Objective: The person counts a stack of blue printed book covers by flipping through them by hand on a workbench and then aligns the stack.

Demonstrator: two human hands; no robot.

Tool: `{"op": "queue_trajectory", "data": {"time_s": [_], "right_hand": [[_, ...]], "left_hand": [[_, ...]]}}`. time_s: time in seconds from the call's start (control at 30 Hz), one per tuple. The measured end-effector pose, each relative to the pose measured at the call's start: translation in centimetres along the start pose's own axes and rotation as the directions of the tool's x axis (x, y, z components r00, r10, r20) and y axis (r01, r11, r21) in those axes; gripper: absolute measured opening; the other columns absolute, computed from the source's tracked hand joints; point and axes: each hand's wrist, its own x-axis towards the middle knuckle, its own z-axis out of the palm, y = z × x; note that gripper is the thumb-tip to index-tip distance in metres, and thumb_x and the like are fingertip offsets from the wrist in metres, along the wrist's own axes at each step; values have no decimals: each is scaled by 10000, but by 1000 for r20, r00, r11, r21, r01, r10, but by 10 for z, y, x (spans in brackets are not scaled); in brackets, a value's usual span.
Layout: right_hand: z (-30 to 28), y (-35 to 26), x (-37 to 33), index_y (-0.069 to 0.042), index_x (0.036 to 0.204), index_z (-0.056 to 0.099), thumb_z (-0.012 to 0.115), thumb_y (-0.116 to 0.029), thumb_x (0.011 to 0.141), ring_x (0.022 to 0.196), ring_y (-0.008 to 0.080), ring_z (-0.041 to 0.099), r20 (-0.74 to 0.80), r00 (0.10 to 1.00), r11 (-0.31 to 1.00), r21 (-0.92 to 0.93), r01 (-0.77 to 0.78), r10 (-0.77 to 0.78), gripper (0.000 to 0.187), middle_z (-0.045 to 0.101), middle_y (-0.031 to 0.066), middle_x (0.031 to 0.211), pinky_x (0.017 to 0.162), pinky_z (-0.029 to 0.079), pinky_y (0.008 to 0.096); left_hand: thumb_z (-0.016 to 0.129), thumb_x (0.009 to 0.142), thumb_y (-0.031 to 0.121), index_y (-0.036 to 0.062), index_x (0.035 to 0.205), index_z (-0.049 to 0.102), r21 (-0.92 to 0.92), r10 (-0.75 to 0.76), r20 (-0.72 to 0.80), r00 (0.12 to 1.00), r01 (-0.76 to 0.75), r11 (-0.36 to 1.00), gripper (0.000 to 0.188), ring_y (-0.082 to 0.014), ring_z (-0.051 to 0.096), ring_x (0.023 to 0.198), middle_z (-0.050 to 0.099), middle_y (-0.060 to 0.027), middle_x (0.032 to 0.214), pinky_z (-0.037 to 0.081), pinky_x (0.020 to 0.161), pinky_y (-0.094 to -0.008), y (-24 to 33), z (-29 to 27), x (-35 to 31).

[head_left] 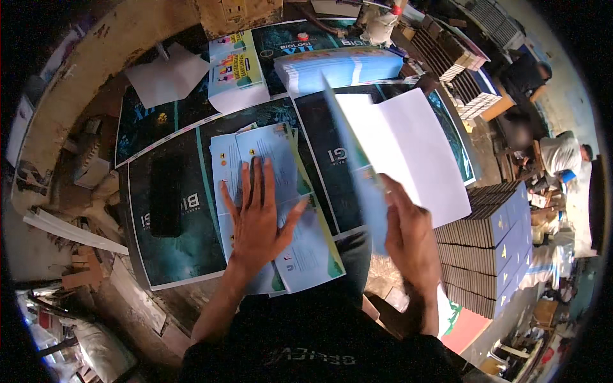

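Observation:
My left hand [258,210] lies flat with its fingers spread on a small pile of light-blue printed covers [311,255] in front of me. To its right, my right hand [412,236] is closed on the edge of a light-blue printed cover [357,150]. That cover stands steeply tilted, seen nearly edge-on and a little blurred. Beyond it, a large white sheet [431,153] spreads toward the right edge of the table; whether it joins the held cover, I cannot tell. Large dark printed sheets [172,258] lie under the pile.
A black phone-like slab [167,198] rests left of my hand. At the back are a blue-edged booklet stack [345,70], a colourful-topped paper block [236,73] and a white sheet [167,80]. Tall stacks of blue-covered books [472,246] stand at right. Other people sit farther right.

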Motion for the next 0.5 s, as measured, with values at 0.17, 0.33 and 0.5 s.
{"op": "queue_trajectory", "data": {"time_s": [0.17,0.33,0.5], "right_hand": [[74,9,-10,17,1325,576,526,-36,1041,993,331,691,7,997,866,495,-70,77,293,684,246,1112,894,516,360],[104,0,-17,-6,1557,351,682,-201,978,1325,486,486,67,998,957,288,-35,17,695,486,295,1451,1103,416,520],[115,26,-2,-40,1620,251,688,-428,961,1578,469,119,249,947,978,-2,210,-203,881,148,293,1692,1257,152,596]], "left_hand": [[609,950,611,39,1647,228,-357,-81,-55,995,56,933,979,-476,144,1570,185,-293,1686,-87,1153,-761,5,-31,7],[677,900,601,246,1610,409,7,-56,16,998,56,998,838,-446,27,1595,136,-232,1720,-34,1133,-800,-7,-13,-5],[816,827,476,230,1546,518,-330,-92,-54,994,69,941,816,-449,169,1578,177,-253,1705,124,1150,-773,-31,-29,-8]]}}
